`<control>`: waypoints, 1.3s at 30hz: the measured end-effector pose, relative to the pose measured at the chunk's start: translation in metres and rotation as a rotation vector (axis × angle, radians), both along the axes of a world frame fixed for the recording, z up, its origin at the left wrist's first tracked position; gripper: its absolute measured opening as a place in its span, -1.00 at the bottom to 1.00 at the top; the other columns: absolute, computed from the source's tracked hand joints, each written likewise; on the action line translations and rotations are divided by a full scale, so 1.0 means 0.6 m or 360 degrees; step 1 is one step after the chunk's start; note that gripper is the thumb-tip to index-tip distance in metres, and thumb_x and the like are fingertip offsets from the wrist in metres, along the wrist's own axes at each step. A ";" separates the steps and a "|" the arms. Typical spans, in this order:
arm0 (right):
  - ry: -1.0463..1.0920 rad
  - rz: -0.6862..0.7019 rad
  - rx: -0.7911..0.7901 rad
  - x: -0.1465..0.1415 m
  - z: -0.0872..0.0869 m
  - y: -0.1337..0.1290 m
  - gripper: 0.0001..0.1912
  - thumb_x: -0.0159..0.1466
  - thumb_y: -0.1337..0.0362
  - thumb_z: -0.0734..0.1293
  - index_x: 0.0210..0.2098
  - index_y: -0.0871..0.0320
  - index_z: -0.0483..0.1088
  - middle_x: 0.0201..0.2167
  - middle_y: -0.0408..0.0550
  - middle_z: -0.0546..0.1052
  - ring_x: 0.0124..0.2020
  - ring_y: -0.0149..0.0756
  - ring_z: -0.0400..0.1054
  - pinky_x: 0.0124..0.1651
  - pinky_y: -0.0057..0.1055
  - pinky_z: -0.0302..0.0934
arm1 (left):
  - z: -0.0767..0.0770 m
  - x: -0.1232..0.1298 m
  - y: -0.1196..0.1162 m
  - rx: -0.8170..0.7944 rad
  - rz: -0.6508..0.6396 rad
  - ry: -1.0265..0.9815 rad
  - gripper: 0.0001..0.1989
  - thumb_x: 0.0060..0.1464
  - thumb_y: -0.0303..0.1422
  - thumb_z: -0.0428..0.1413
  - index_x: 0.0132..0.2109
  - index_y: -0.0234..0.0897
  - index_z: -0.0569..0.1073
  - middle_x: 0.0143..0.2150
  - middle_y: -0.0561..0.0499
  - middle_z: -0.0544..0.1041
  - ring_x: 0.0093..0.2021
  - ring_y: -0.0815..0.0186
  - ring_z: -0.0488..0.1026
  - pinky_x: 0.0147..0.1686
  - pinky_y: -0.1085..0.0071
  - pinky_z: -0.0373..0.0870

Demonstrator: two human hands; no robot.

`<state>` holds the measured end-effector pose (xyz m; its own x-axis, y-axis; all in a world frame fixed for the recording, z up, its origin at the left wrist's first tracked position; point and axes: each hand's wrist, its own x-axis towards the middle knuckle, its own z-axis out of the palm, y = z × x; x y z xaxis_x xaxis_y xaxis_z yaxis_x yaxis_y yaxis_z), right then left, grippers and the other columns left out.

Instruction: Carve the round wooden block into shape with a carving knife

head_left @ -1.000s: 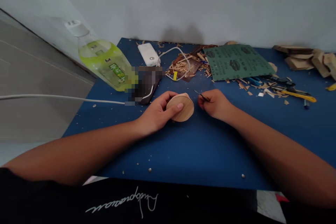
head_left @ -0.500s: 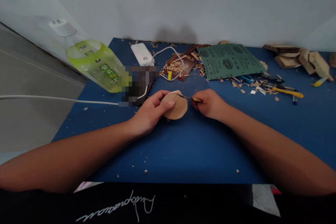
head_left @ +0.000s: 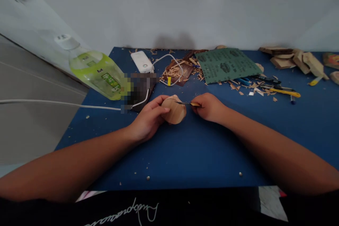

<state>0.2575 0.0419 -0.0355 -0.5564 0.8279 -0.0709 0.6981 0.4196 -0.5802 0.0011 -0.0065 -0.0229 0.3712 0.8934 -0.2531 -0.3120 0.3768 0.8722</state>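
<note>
Knife (head_left: 192,104) now over the wooden disc's (head_left: 173,114) face — near its top rim earlier. Left hand (head_left: 148,118) grasps the disc's edge in its fingers; right hand (head_left: 210,107) clenched round the knife. Too much force could skid it into the left thumb (head_left: 164,110) (close by). Wood shavings (head_left: 172,69) beyond.

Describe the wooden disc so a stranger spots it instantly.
Start at the blue table; near the view's centre is the left hand. It holds the wooden disc, pale and rounded, unlike the angular wood blocks at the back right.
</note>
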 end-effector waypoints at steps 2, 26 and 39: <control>-0.0011 0.0005 0.0017 -0.001 0.001 -0.001 -0.84 0.11 0.46 0.29 -0.49 0.13 0.47 -0.53 -0.19 0.46 -0.43 -0.36 0.30 -0.33 -0.42 -0.01 | 0.001 0.000 0.000 -0.0006 -0.0022 -0.0041 -0.67 0.11 -0.34 0.31 0.03 -0.23 0.53 -0.06 -0.04 0.60 -0.10 0.21 0.56 -0.11 0.30 0.54; -0.0550 0.0262 0.0267 -0.032 0.042 -0.034 -0.75 0.28 0.42 0.29 -0.21 0.10 0.61 -0.19 -0.02 0.68 -0.16 -0.19 0.49 -0.28 -0.31 0.03 | 0.016 -0.005 -0.008 0.0585 -0.0583 0.0842 -0.42 -0.03 -0.19 0.46 -0.04 -0.16 0.26 -0.28 0.15 0.34 -0.32 0.35 0.34 -0.32 0.40 0.32; -0.0756 0.0282 0.0243 -0.040 0.062 -0.044 -0.75 0.35 0.38 0.29 -0.17 0.08 0.63 -0.18 0.04 0.68 -0.18 -0.12 0.53 -0.33 -0.29 0.03 | 0.030 0.000 -0.019 0.0632 -0.0606 0.0891 -0.43 -0.07 -0.22 0.46 -0.10 -0.15 0.25 -0.28 0.14 0.36 -0.31 0.32 0.35 -0.34 0.40 0.30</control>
